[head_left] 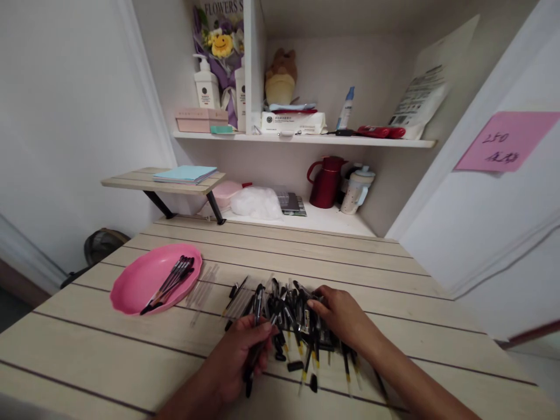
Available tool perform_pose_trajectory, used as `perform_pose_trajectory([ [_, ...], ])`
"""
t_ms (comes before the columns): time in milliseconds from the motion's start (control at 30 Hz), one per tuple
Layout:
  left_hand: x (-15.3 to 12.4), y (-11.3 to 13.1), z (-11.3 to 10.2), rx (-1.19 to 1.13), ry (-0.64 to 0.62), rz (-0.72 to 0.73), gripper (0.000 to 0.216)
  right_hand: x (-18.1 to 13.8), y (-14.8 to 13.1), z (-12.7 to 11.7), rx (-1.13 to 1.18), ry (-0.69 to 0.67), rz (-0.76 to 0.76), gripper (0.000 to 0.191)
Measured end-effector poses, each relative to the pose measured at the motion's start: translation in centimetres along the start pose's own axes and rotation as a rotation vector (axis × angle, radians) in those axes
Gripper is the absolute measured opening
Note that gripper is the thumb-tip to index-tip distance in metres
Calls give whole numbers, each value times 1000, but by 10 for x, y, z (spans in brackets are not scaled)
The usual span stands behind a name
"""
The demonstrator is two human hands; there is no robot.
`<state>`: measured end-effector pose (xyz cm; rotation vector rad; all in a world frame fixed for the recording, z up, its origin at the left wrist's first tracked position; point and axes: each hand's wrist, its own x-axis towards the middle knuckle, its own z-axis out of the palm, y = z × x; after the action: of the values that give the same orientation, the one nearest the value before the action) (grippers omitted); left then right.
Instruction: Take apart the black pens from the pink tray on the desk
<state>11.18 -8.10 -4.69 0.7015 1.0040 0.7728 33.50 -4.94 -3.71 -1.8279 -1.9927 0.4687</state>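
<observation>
A heap of black pens and pen parts (pixel 292 318) lies on the pale wooden table (pixel 131 344) in front of me. My left hand (pixel 238 356) grips a black pen (pixel 256 344) that points up toward the heap. My right hand (pixel 343 315) rests on top of the heap, fingers curled on the pens; whether it holds one I cannot tell. A pink oval tray (pixel 140 286) to the left holds several assembled black pens (pixel 170 280). Several clear pen tubes (pixel 202 289) lie between the tray and the heap.
A small raised shelf (pixel 144 182) with a blue notebook (pixel 184 174) stands at the table's back left. Behind is an alcove with a red jug (pixel 326 182), a white cup (pixel 357 189) and a shelf of bottles and boxes. A pink note (pixel 507 141) hangs at right.
</observation>
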Motion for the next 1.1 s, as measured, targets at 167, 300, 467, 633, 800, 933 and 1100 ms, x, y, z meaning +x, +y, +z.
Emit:
perform_pose_trajectory([
  [167, 0, 2, 9, 34, -5, 5, 25, 4, 10, -13, 407, -58, 165, 26],
  [300, 1, 3, 19, 47, -24, 1, 26, -8, -10, -10, 920, -221, 213, 30],
  [467, 4, -1, 27, 75, -23, 36, 26, -22, -39, 11, 1278, -214, 255, 31],
  [633, 1, -4, 28, 63, -26, 65, 27, -20, -43, 22, 1336, -17, 251, 27],
  [800, -5, -1, 25, -113, -293, -107, 26, -24, -48, 3, 1479, -126, 113, 21],
  [933, -5, -1, 25, -103, -294, -13, 24, -27, -52, -8, 1552, -182, 62, 29],
  [1100, 1, -3, 30, 42, -175, 94, 25, -24, -50, 5, 1405, -54, 194, 26],
])
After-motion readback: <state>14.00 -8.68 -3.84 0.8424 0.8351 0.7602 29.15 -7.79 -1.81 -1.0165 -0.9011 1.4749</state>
